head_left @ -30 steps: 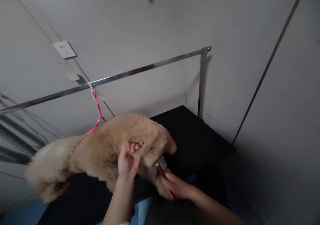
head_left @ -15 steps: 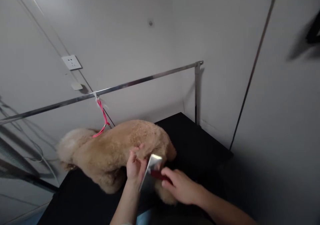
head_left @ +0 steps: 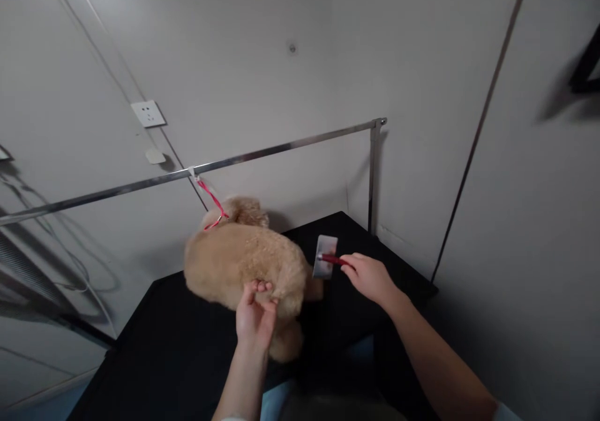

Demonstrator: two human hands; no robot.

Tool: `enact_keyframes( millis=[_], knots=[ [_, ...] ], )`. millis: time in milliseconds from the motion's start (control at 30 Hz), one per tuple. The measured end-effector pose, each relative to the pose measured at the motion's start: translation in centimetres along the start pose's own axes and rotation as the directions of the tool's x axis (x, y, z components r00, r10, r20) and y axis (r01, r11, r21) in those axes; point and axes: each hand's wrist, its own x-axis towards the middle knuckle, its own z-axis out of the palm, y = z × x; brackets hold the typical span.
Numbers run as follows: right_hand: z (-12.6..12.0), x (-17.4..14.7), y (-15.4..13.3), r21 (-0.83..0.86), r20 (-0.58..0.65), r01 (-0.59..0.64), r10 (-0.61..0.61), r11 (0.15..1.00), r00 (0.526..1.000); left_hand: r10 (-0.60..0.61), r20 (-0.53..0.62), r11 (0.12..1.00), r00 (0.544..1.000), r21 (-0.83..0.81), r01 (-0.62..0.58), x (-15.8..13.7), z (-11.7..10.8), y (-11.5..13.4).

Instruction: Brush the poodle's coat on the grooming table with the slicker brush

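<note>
A tan, curly-coated dog (head_left: 225, 258) stands on a black table, its head turned toward the wall and mostly hidden behind its body. A pink loop leash (head_left: 213, 199) runs from its neck to a metal bar. My left hand (head_left: 255, 315) is against the dog's near hip, palm up, fingers loosely curled and apart, with nothing visible in them. In my right hand (head_left: 370, 277) is the dark red handle of a slicker brush (head_left: 327, 249). Its flat, pale rectangular head is held off the coat, just beyond the dog's rump.
The chrome bar (head_left: 281, 146) crosses above the dog and joins an upright post (head_left: 374, 177) at the table's right rear corner. Grey walls close in behind and right. A wall socket (head_left: 149, 114) is at left, near a ribbed hose (head_left: 23, 277) and cables.
My right hand has lifted the brush from beside my left hand, up and to the right. The dog has swung its head from the left toward the wall. My left hand stays near the hip.
</note>
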Motion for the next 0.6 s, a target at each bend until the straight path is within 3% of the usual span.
enact_keyframes(
  millis=[33,100,167,200,267,367,433,500,533,600],
  knots=[
    [0.3,-0.3,-0.9,0.021,-0.009,0.022,-0.021,1.0,1.0,-0.001,-0.006,1.0,1.0,-0.022,0.001,-0.3,-0.2,0.4],
    [1.4,-0.6,-3.1,0.13,0.036,0.195,-0.201,0.972,0.979,-0.014,-0.021,0.998,1.0,-0.064,0.013,-0.9,-0.6,1.3],
    [2.8,-0.4,-4.5,0.248,0.103,0.354,-0.388,0.902,0.916,0.001,-0.026,0.996,1.0,-0.084,-0.004,-1.4,-1.2,2.3],
    [3.4,-0.1,-4.6,0.274,0.129,0.373,-0.418,0.887,0.899,0.017,-0.038,0.995,0.999,-0.098,-0.021,-1.7,-1.6,2.9],
    [4.5,0.9,-3.8,0.242,0.164,0.294,-0.338,0.925,0.927,0.053,-0.074,0.989,0.996,-0.133,-0.063,-2.2,-2.5,4.0],
    [6.4,2.4,-2.9,0.196,0.139,0.078,-0.107,0.978,0.985,0.13,-0.105,0.972,0.986,-0.183,-0.148,-3.0,-3.9,5.6],
    [8.7,2.1,-4.5,0.388,0.145,0.015,-0.077,0.922,0.986,0.164,-0.1,0.963,0.981,-0.198,-0.181,-3.2,-4.8,6.4],
    [11.8,-0.1,-7.9,0.674,0.244,-0.033,-0.179,0.738,0.953,0.147,-0.082,0.966,0.986,-0.204,-0.161,-3.2,-5.8,7.0],
    [13.4,-1.8,-9.7,0.767,0.331,-0.101,-0.256,0.633,0.908,0.12,-0.07,0.97,0.99,-0.204,-0.132,-3.0,-6.4,7.4],
    [16.0,-5.6,-12.9,0.792,0.507,-0.262,-0.355,0.552,0.785,0.084,-0.061,0.974,0.995,-0.206,-0.095,-2.7,-8.0,8.2]
  ],
)
